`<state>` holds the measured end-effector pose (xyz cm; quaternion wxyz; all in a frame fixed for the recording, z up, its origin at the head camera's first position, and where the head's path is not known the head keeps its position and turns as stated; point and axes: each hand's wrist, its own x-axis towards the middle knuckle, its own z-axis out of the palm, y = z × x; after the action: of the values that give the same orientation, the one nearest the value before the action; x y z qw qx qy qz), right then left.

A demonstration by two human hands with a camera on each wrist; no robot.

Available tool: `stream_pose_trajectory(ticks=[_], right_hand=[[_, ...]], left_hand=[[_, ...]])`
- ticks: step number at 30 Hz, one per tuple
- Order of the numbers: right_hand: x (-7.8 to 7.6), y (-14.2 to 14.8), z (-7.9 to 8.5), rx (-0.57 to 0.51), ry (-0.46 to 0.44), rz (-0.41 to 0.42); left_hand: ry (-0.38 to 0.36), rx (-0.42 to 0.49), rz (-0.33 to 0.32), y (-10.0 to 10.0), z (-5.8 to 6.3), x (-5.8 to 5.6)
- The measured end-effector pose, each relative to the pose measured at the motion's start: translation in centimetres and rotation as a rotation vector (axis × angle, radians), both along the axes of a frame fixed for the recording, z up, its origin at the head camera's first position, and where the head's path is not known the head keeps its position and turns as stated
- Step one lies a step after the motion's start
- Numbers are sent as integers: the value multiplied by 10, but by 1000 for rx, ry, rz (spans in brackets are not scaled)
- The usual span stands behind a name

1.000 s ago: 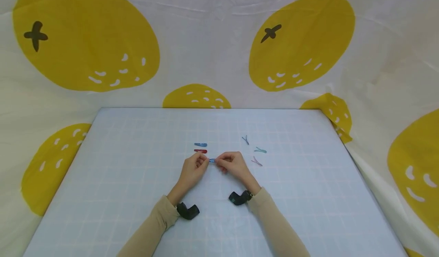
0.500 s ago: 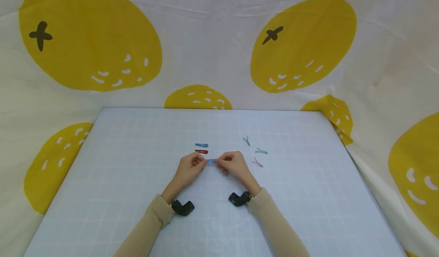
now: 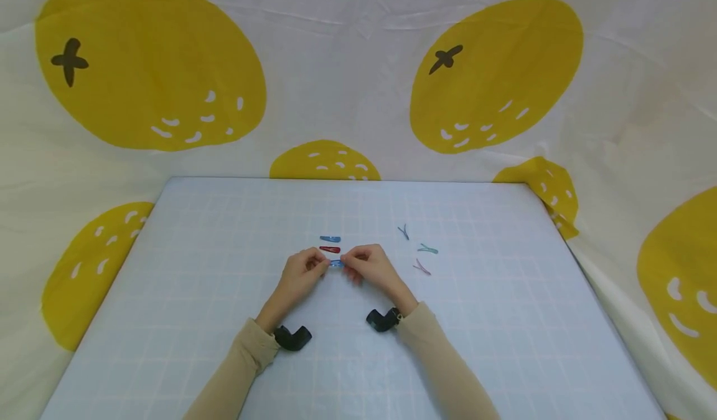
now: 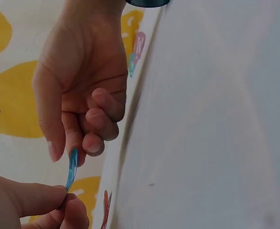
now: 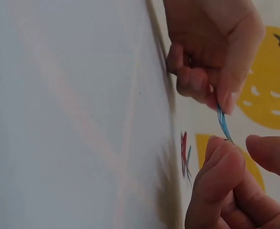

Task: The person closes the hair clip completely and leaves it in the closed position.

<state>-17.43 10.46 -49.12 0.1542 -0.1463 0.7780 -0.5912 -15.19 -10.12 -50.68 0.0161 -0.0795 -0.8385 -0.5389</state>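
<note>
A blue snap hair clip (image 3: 337, 263) is between the two hands, low over the table. My left hand (image 3: 300, 278) pinches one end of it between thumb and finger. My right hand (image 3: 374, 270) is at the other end; in the right wrist view its thumb (image 5: 273, 153) stands apart from the index finger, whose tip touches the blue clip (image 5: 223, 123). Just beyond the hands lie a red snap hair clip (image 3: 330, 249) and, behind it, another blue snap clip (image 3: 330, 239).
On the right side of the table (image 3: 504, 295) are three Y-shaped clips: a dark blue-grey one (image 3: 403, 231), a green one (image 3: 428, 248) and a pink one (image 3: 422, 267). A white curtain (image 3: 336, 46) with yellow fruit prints hangs behind the table.
Both hands have shifted left with the blue clip, bringing it below the red clip. More of the red clip shows now. The other clips have stayed in place.
</note>
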Motion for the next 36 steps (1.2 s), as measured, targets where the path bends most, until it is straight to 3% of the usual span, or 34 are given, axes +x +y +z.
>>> stream_pose_trajectory(ticks=[4, 11, 19, 30, 36], right_hand=[[-2, -7, 0, 34, 9, -31], [-6, -17, 0, 125, 14, -115], [-13, -26, -3, 257, -17, -163], [-10, -27, -2, 238, -59, -220], [-8, -25, -4, 212, -54, -217]], left_hand=[[41, -75, 44, -3, 0, -2], [107, -127, 110, -7, -5, -9], [177, -251, 135, -9, -14, -11], [275, -267, 154, -8, -20, -11], [266, -280, 154, -6, -21, -9]])
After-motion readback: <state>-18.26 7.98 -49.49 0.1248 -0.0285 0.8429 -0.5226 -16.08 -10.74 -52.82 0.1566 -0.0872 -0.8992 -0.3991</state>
